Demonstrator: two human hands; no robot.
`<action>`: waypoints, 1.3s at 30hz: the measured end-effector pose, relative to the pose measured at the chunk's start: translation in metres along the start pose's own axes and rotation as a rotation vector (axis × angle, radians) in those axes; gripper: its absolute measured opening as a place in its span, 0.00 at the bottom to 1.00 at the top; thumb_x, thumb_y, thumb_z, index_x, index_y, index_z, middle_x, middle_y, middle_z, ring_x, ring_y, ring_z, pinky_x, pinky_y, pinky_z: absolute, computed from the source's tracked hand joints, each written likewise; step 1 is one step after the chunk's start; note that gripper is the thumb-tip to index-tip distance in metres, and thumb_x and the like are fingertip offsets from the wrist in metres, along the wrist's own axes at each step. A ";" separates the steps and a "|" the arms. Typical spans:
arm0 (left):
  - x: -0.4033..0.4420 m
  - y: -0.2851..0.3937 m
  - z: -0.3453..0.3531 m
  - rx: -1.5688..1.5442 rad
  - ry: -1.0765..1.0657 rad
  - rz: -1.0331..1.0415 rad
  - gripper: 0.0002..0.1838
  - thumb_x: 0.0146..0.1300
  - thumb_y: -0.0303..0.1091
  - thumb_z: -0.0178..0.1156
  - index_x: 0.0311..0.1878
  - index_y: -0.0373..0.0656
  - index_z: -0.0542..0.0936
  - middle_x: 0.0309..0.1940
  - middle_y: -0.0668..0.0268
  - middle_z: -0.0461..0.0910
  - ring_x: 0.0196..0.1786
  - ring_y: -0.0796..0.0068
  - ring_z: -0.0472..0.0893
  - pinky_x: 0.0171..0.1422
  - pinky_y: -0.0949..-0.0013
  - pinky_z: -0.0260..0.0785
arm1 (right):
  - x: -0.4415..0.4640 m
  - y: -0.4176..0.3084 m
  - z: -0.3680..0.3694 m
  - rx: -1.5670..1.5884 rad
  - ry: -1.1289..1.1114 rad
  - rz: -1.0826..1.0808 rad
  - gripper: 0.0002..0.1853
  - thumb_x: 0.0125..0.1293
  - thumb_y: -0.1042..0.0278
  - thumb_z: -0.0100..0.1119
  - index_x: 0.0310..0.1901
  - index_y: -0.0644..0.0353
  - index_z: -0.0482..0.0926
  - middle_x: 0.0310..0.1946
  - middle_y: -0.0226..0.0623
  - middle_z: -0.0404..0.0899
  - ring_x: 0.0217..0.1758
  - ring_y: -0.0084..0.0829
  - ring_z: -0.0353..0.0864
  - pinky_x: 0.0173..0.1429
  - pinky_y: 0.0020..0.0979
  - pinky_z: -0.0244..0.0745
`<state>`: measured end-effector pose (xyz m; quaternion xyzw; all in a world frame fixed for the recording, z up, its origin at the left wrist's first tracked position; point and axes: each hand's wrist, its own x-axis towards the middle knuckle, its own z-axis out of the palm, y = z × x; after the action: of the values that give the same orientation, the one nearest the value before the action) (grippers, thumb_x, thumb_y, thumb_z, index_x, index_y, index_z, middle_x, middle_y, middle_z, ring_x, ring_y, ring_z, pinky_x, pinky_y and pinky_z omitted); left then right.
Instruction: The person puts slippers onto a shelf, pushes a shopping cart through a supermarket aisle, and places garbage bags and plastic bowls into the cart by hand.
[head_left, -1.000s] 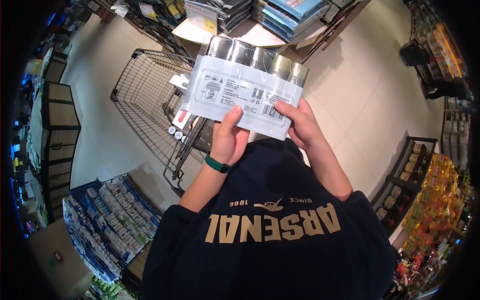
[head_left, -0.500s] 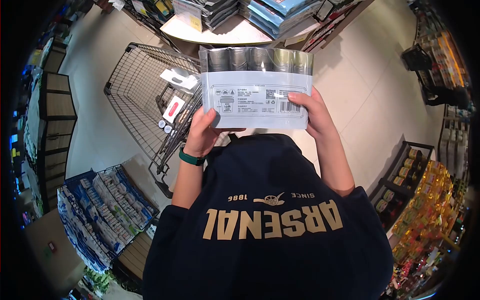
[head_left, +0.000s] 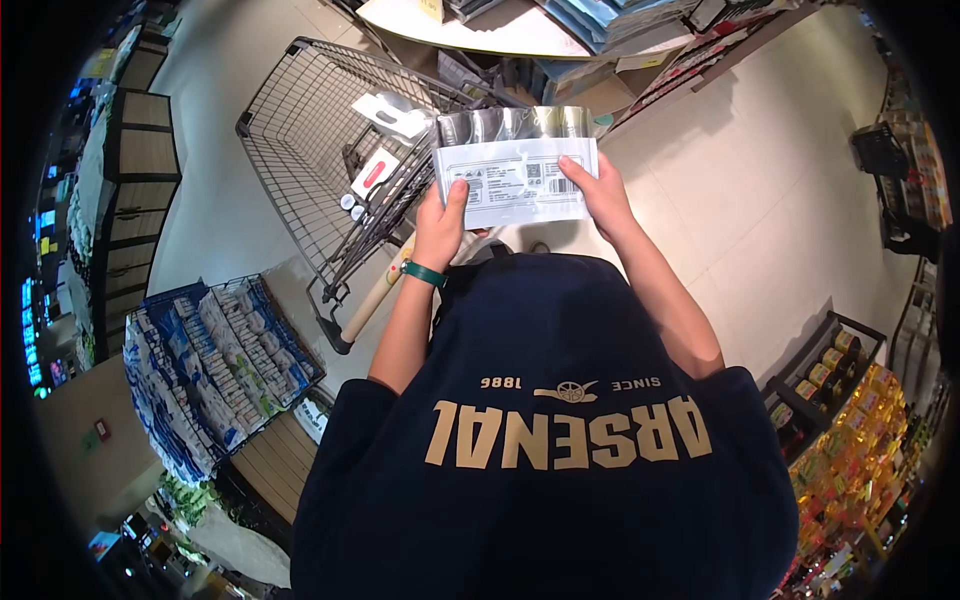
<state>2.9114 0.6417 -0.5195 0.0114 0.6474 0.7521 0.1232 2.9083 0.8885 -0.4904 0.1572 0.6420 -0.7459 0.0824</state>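
Note:
A plastic-wrapped pack of trash bag rolls [head_left: 512, 205] is held up in front of my chest, its printed white label with a barcode facing me. Dark grey and yellowish rolls show along its far edge. My left hand [head_left: 440, 220] grips the left side, thumb on the label. On the right side my right hand [head_left: 603, 195] holds it the same way, thumb near the barcode. The fingers behind the pack are hidden. A green band circles my left wrist.
A wire shopping cart [head_left: 290, 130] stands ahead to the left, with a white package [head_left: 390, 115] in it. Beyond the pack is a display table [head_left: 480, 35] with stacked packets. A rack of blue-and-white packets [head_left: 215, 370] is at left; shelves of yellow goods [head_left: 860, 450] are at right.
The pack has moved farther from my body and looks smaller, still in both hands. The view has shifted, so more of the cart handle shows.

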 end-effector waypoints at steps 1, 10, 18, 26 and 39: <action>-0.001 0.004 0.002 0.031 0.013 -0.028 0.25 0.77 0.49 0.47 0.54 0.31 0.74 0.34 0.55 0.83 0.31 0.64 0.85 0.31 0.64 0.79 | 0.004 0.004 -0.002 0.001 0.016 -0.007 0.19 0.68 0.63 0.65 0.54 0.65 0.76 0.45 0.36 0.83 0.47 0.24 0.82 0.51 0.28 0.78; 0.012 0.004 -0.033 0.743 0.139 0.223 0.25 0.79 0.48 0.40 0.48 0.33 0.78 0.37 0.45 0.82 0.42 0.44 0.83 0.46 0.54 0.72 | 0.023 0.002 0.023 -0.094 0.019 -0.232 0.16 0.68 0.64 0.65 0.51 0.66 0.79 0.42 0.34 0.84 0.44 0.20 0.81 0.50 0.26 0.75; 0.017 -0.011 -0.039 0.597 0.331 0.218 0.25 0.79 0.46 0.41 0.43 0.33 0.79 0.31 0.45 0.81 0.36 0.43 0.81 0.41 0.53 0.72 | 0.048 0.025 0.025 -0.147 0.017 -0.284 0.16 0.68 0.63 0.64 0.51 0.65 0.79 0.42 0.34 0.84 0.45 0.20 0.80 0.50 0.26 0.75; 0.023 -0.023 -0.042 0.556 0.398 0.181 0.24 0.77 0.47 0.44 0.43 0.35 0.80 0.32 0.44 0.82 0.38 0.41 0.82 0.42 0.52 0.72 | 0.043 0.030 0.024 -0.102 -0.027 -0.267 0.21 0.69 0.60 0.65 0.56 0.65 0.75 0.46 0.35 0.82 0.48 0.22 0.79 0.53 0.27 0.74; 0.029 -0.029 -0.045 0.493 0.369 0.151 0.26 0.77 0.50 0.43 0.46 0.35 0.81 0.34 0.45 0.83 0.40 0.44 0.83 0.45 0.53 0.72 | 0.045 0.039 0.020 -0.101 -0.022 -0.254 0.21 0.70 0.58 0.63 0.55 0.65 0.74 0.47 0.36 0.82 0.49 0.24 0.79 0.55 0.28 0.73</action>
<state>2.8806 0.6076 -0.5596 -0.0479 0.8188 0.5690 -0.0591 2.8765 0.8663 -0.5400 0.0620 0.6925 -0.7187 0.0020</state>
